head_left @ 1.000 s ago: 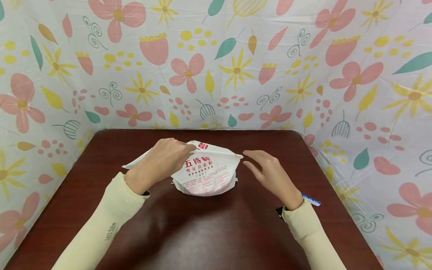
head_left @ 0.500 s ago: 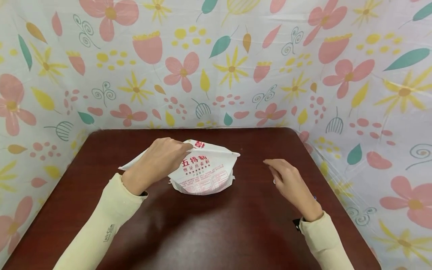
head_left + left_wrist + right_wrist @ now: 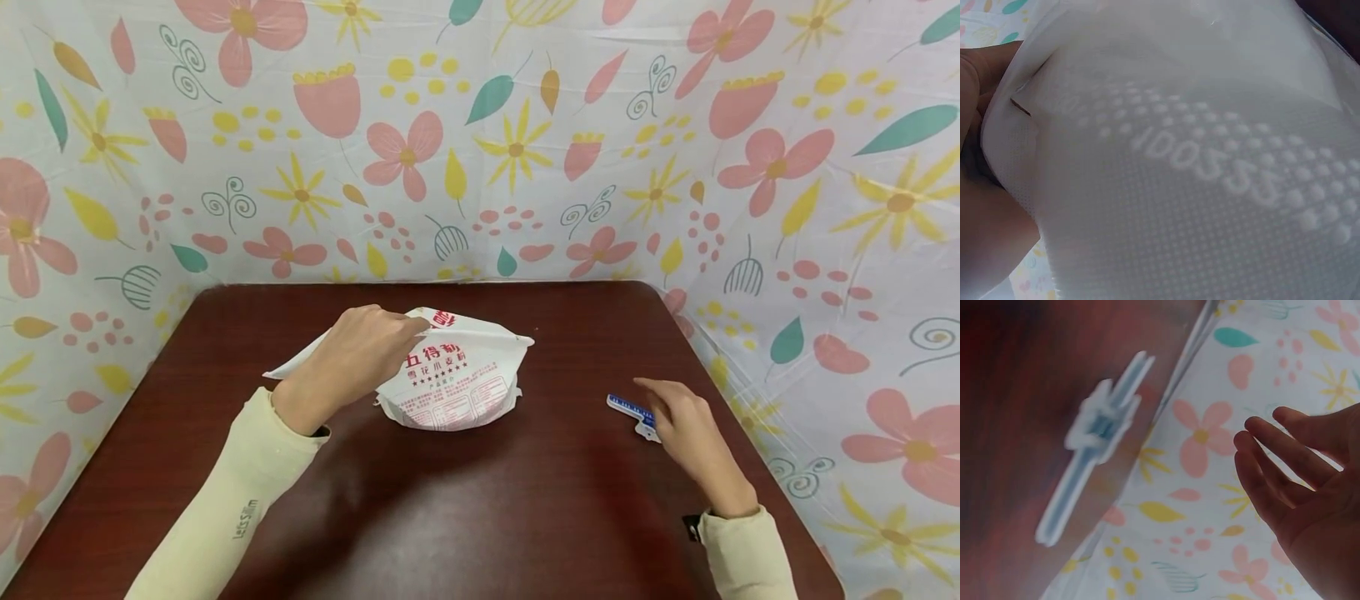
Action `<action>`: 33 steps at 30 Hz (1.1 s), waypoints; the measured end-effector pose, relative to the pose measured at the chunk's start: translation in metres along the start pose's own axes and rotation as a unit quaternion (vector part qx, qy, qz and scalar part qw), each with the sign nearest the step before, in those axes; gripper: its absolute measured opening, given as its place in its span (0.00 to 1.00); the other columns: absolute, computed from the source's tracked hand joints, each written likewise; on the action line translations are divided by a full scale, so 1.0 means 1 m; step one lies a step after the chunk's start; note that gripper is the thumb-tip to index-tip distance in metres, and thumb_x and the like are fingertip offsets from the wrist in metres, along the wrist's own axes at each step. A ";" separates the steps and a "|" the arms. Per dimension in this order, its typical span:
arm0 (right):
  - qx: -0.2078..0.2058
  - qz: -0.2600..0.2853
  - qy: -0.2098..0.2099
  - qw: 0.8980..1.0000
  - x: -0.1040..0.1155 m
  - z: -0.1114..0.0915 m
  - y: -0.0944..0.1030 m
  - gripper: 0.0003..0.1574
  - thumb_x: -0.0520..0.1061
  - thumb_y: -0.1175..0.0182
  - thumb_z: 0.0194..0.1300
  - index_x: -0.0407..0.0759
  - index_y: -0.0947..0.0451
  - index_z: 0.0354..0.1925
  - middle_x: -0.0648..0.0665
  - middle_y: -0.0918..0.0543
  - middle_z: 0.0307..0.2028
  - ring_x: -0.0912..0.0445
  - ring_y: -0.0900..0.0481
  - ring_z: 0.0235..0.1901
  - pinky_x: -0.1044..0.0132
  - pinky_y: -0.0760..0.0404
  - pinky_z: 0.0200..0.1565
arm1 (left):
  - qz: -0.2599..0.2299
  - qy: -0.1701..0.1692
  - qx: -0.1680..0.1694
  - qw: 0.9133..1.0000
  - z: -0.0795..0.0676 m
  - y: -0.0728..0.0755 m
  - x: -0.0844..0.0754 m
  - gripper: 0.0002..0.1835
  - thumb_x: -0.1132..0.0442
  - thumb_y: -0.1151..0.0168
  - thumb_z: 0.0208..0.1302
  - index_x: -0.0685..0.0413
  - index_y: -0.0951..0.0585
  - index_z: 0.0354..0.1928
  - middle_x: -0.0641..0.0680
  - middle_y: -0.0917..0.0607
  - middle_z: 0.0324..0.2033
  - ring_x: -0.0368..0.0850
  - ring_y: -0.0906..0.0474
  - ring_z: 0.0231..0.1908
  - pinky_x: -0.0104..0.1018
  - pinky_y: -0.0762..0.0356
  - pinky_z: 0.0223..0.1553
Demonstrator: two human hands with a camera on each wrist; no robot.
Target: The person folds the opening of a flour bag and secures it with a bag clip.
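A white flour bag (image 3: 459, 392) with red print stands on the table, its upper part folded over. My left hand (image 3: 348, 358) grips the folded top from the left side. In the left wrist view the bag's white embossed side (image 3: 1185, 212) fills most of the picture, and part of the hand (image 3: 991, 212) shows at its left edge. A blue and white bag clip (image 3: 632, 408) lies on the table to the right of the bag. Over the clip hovers my right hand (image 3: 693, 433), partly covering it, with fingers extended and holding nothing. The right wrist view shows the clip (image 3: 1100, 431) blurred.
The dark red-brown table (image 3: 465, 533) has rounded far corners. A white sheet (image 3: 480, 150) with flower and leaf print hangs behind it and along both sides, close to the table's edges.
My right hand has moved away from the bag's right corner, to the right and nearer my body, over the clip. The left hand keeps its grip on the bag, which stays put.
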State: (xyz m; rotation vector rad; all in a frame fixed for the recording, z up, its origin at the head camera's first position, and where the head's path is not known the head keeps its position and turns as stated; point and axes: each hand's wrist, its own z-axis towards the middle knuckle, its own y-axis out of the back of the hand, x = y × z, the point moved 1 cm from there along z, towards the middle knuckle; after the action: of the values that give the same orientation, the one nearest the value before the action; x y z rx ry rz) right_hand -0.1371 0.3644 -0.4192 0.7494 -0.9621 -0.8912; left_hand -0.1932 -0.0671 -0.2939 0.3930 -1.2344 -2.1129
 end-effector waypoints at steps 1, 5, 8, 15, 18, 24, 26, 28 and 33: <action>0.003 -0.002 -0.005 1.000 -0.002 -0.002 -0.001 0.21 0.30 0.44 0.68 0.35 0.22 0.59 0.31 0.19 0.52 0.40 0.21 0.46 0.48 0.24 0.38 | 0.001 -0.001 -0.002 1.000 0.000 0.000 0.000 0.08 0.67 0.37 0.65 0.51 0.21 0.27 0.43 0.32 0.11 0.46 0.38 0.14 0.41 0.33 0.20; 0.022 -0.012 -0.020 0.999 -0.012 -0.014 -0.004 0.29 0.32 0.38 0.65 0.36 0.28 0.63 0.30 0.19 0.52 0.39 0.20 0.41 0.49 0.25 0.34 | 0.003 -0.003 -0.010 1.000 0.001 -0.002 -0.002 0.07 0.69 0.37 0.63 0.51 0.19 0.28 0.43 0.31 0.11 0.46 0.38 0.14 0.41 0.33 0.19; 0.040 -0.025 -0.025 0.999 -0.021 -0.021 -0.008 0.33 0.32 0.35 0.62 0.36 0.32 0.64 0.30 0.18 0.48 0.39 0.20 0.38 0.47 0.24 0.33 | 0.010 -0.003 -0.017 1.000 0.003 -0.002 -0.005 0.08 0.68 0.37 0.63 0.51 0.21 0.26 0.43 0.31 0.11 0.46 0.38 0.14 0.40 0.34 0.20; 0.105 -0.026 -0.039 0.993 -0.033 -0.029 -0.020 0.32 0.34 0.34 0.62 0.30 0.30 0.63 0.29 0.18 0.48 0.36 0.19 0.45 0.41 0.21 0.41 | 0.010 0.009 -0.025 1.000 0.002 -0.002 -0.008 0.10 0.68 0.35 0.62 0.51 0.24 0.25 0.43 0.34 0.11 0.45 0.40 0.14 0.39 0.35 0.21; 0.113 -0.025 -0.034 0.993 -0.035 -0.032 -0.024 0.33 0.33 0.33 0.61 0.28 0.31 0.63 0.27 0.19 0.50 0.35 0.19 0.47 0.40 0.20 0.43 | -0.001 0.010 -0.030 0.999 -0.001 -0.002 -0.008 0.10 0.69 0.34 0.61 0.51 0.24 0.25 0.42 0.35 0.11 0.44 0.42 0.14 0.38 0.36 0.21; 0.085 -0.029 -0.025 0.996 -0.035 -0.033 -0.025 0.20 0.32 0.34 0.62 0.28 0.22 0.53 0.31 0.15 0.42 0.38 0.18 0.42 0.42 0.20 0.40 | -0.034 0.018 -0.048 0.998 -0.006 -0.004 -0.008 0.13 0.68 0.34 0.62 0.51 0.27 0.23 0.42 0.40 0.11 0.43 0.45 0.15 0.36 0.41 0.20; 0.078 -0.030 -0.028 0.996 -0.035 -0.033 -0.024 0.15 0.34 0.33 0.61 0.30 0.19 0.48 0.34 0.15 0.40 0.40 0.18 0.40 0.43 0.21 0.38 | -0.042 0.019 -0.048 0.998 -0.007 -0.005 -0.007 0.15 0.68 0.35 0.63 0.50 0.29 0.22 0.42 0.41 0.11 0.43 0.45 0.15 0.36 0.41 0.20; 0.078 -0.030 -0.031 0.996 -0.035 -0.033 -0.022 0.13 0.36 0.32 0.60 0.32 0.17 0.45 0.36 0.14 0.38 0.42 0.18 0.38 0.44 0.21 0.37 | -0.046 0.020 -0.046 0.998 -0.007 -0.005 -0.008 0.15 0.68 0.35 0.63 0.50 0.30 0.22 0.42 0.41 0.11 0.43 0.45 0.15 0.37 0.41 0.20; 0.100 -0.023 -0.038 0.994 -0.033 -0.034 -0.020 0.13 0.36 0.29 0.58 0.35 0.16 0.43 0.37 0.15 0.41 0.42 0.19 0.41 0.43 0.21 0.40 | -0.049 0.023 -0.042 0.998 -0.007 -0.006 -0.008 0.15 0.68 0.36 0.63 0.50 0.30 0.22 0.42 0.41 0.11 0.43 0.44 0.15 0.37 0.40 0.19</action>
State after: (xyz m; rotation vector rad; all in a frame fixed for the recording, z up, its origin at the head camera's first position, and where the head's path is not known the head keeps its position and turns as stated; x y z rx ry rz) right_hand -0.1212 0.3896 -0.4609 0.9168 -1.1180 -0.8767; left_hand -0.1858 -0.0643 -0.3027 0.4708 -1.1166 -2.2180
